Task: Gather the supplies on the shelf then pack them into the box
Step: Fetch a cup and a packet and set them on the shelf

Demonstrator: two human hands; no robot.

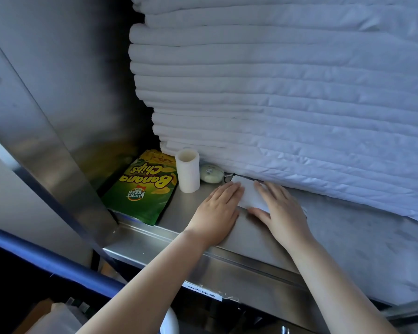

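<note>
While your left hand [217,210] and right hand [281,212] lie spread flat at the white packet [250,195], it looks thin, light and floppy, so pinch its near edge

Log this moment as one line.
stage: gathering | left hand: flat beside packet | right hand: flat on packet | untouched: chips bag, white cylinder, soap

One chip bag [143,189] — one cylinder [187,171]
</note>
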